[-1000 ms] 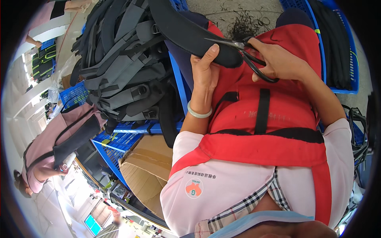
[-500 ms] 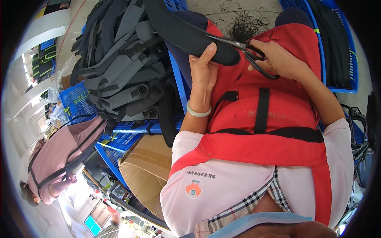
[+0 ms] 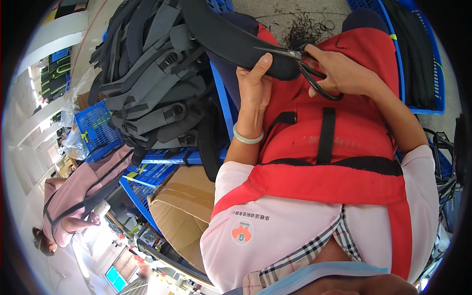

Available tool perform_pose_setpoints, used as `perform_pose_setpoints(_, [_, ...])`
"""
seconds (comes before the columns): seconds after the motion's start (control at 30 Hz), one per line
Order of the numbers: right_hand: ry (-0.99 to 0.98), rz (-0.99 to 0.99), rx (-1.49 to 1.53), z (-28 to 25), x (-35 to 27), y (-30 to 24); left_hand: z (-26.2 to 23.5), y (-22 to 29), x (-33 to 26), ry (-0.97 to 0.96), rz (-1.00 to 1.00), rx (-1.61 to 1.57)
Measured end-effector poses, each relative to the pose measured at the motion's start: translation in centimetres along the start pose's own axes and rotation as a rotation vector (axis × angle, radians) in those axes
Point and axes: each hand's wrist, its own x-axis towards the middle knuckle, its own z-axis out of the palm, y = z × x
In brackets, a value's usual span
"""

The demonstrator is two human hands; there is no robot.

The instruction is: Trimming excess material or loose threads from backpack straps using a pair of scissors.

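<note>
A long black padded strap (image 3: 223, 39) hangs over my lap from the upper left, its rounded end toward the middle. Gripping it near that end is my left hand (image 3: 254, 86), thumb on top and the other fingers partly hidden behind it. My right hand (image 3: 346, 73) holds black-handled scissors (image 3: 314, 81), with fingers in the loops. The metal blades lie across the strap's upper face just beyond my left thumb, pointing left. Whether a thread is between the blades is too small to tell.
A heap of grey and black padded straps (image 3: 162, 88) fills a blue crate at left. Another blue crate (image 3: 430, 105) at right holds black strips. Dark scraps (image 3: 305, 32) litter the floor ahead. An open cardboard box (image 3: 179, 206) stands lower left; a person in pink (image 3: 86, 191) works beyond.
The scissor handles and my right fingers have shifted slightly, and the blades have moved a little down and left on the strap. My left hand keeps its hold. The person in pink has changed posture.
</note>
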Motion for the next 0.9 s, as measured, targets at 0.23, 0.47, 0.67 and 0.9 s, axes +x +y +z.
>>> perform_pose_setpoints(0.23, [0.014,0.043,0.173,0.0,0.1,-0.7,-0.1,0.1,0.0,-0.018,-0.007,-0.02])
perform_pose_setpoints(0.47, [0.028,0.041,0.125,-0.2,-0.3,-0.1,-1.5,1.8,1.1,0.036,-0.144,-0.212])
perform_pose_setpoints(0.67, [0.238,-0.085,-0.019,1.8,0.2,1.6,-0.6,0.9,1.0,-0.033,0.008,-0.012])
perform_pose_setpoints(0.9, [0.082,0.014,-0.009,0.8,1.1,0.1,-0.5,0.8,0.9,-0.001,0.016,-0.011])
